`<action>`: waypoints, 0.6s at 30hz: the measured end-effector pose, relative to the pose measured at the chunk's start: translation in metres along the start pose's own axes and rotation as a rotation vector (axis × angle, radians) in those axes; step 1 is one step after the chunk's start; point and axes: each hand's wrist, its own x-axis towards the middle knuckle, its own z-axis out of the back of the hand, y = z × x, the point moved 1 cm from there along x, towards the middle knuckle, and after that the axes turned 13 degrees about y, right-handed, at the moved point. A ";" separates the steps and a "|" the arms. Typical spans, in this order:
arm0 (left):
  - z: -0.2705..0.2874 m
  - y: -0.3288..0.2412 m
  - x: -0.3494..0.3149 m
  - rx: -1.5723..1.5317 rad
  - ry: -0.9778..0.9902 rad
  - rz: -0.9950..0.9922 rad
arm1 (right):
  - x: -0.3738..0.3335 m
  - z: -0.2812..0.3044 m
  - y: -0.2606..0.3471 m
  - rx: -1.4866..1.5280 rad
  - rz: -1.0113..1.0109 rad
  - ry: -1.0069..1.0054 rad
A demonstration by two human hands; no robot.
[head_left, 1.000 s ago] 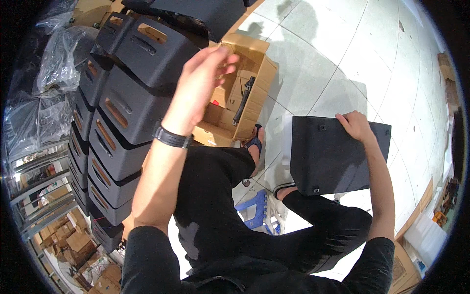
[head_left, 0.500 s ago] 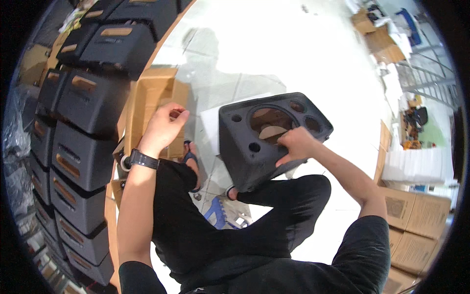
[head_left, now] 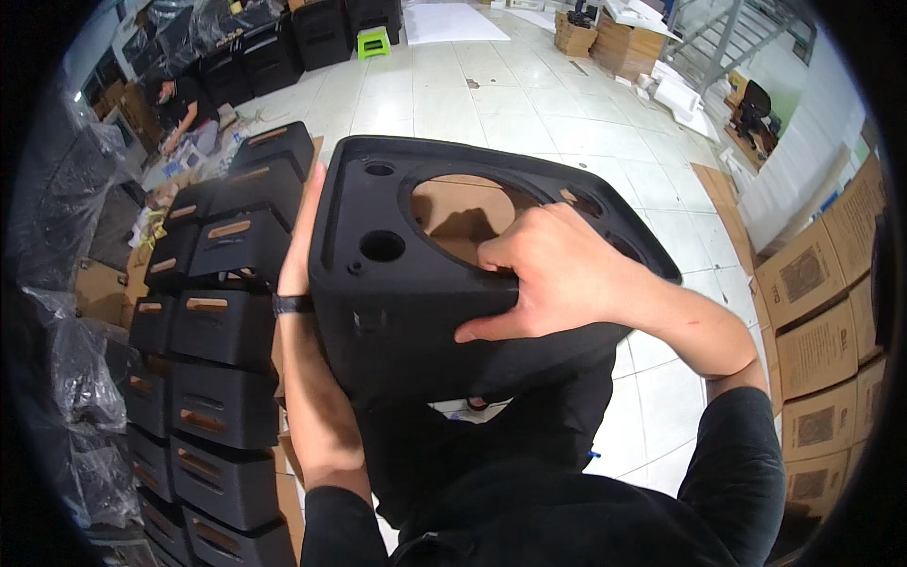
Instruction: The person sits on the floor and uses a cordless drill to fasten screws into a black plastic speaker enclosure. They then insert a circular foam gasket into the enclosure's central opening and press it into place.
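Note:
A black speaker cabinet (head_left: 406, 350) is held up in front of my body, above my thighs. Its front faces upward and shows a large round opening with smaller round holes about it; bare brown wood is visible inside. My right hand (head_left: 562, 269) grips the rim of the large opening, fingers hooked into it and the thumb pressed on the near outer side. Along the cabinet's left side lies my left hand (head_left: 304, 231), supporting it, with most of its fingers hidden behind the edge. A dark watch band (head_left: 291, 303) circles my left wrist.
Similar black cabinets (head_left: 227, 406) are stacked in rows at my left, beside plastic-wrapped goods (head_left: 90, 378). Cardboard boxes (head_left: 817, 350) stand at the right. A person (head_left: 184, 118) sits at the far left. Farther off are a green stool (head_left: 373, 42) and metal stairs (head_left: 723, 47).
The cabinet has been lifted from the floor toward me. My left hand has gone from empty beside it to its left side; my right hand keeps hold of the opening. The view has tilted up.

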 end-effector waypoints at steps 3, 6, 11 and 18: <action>-0.050 -0.003 -0.012 0.371 -0.220 0.146 | -0.032 0.004 0.038 0.041 -0.038 -0.155; -0.064 0.013 -0.026 0.763 -0.342 0.142 | -0.053 -0.015 0.060 0.143 -0.176 0.083; -0.046 0.021 -0.044 0.786 -0.050 -0.093 | -0.066 -0.041 0.104 0.299 0.014 0.191; -0.024 0.057 -0.042 0.541 0.035 -0.258 | -0.014 -0.043 0.093 0.508 0.264 0.531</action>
